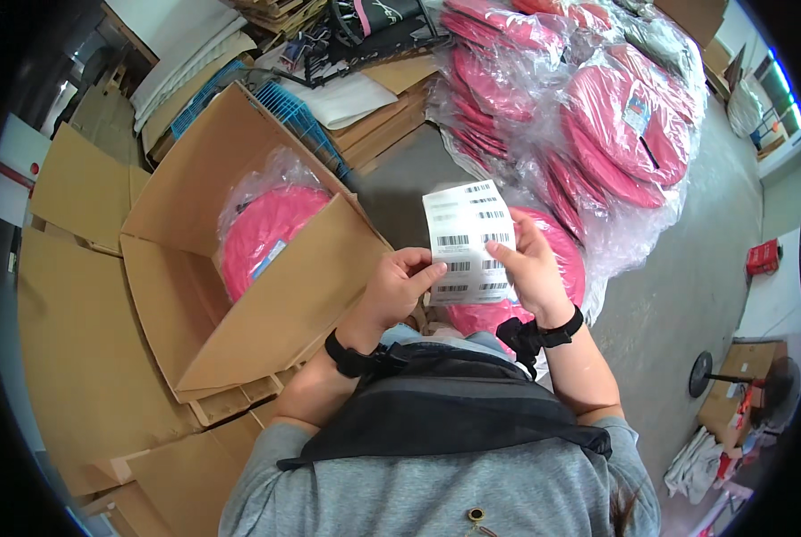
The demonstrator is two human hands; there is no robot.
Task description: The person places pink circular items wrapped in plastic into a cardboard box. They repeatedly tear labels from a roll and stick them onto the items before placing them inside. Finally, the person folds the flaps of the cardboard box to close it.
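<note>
Both hands hold a white sheet of barcode labels [459,219] in front of my body. My left hand [395,285] pinches its lower left edge between thumb and fingers. On the other side my right hand [533,267] grips the right edge, its thumb lying on the printed face. Beneath the sheet and my right hand is a round pink item in clear plastic [566,255], partly covered. To the left stands an open cardboard box [284,304] with a pink plastic-wrapped round item [271,234] inside it.
A large heap of pink wrapped round items [629,116] lies ahead and to the right. Flattened cardboard [78,358] is spread at the left. Blue wire baskets [298,116] stand behind the box. A black fan [700,374] is at the right.
</note>
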